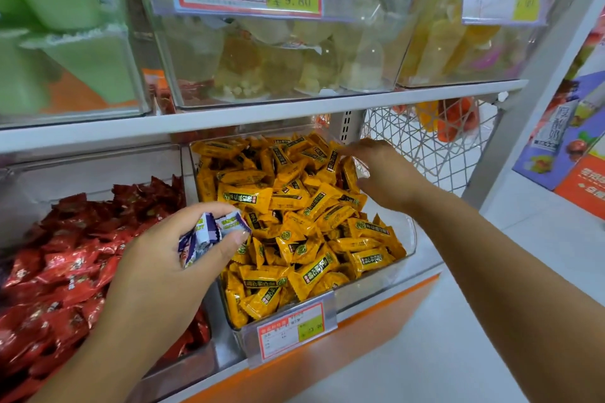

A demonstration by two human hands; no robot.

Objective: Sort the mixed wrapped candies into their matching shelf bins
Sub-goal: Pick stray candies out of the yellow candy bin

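Observation:
My left hand [170,249] grips a small bunch of purple-and-white wrapped candies [209,232], held over the divide between two clear bins. The bin of yellow wrapped candies [407,232] is heaped full in the middle of the lower shelf. My right hand [376,170] reaches into the far right corner of that bin, fingers curled among the yellow candies [294,206]; whether it holds one is hidden. The bin of red wrapped candies [59,258] stands to the left.
The upper shelf [262,111] carries clear bins of jelly cups [278,69], green packs [65,42] and yellow sticks [458,42], with price tags hanging in front. A white wire basket [425,147] sits right of the yellow bin. Printed cartons [569,141] stand at far right.

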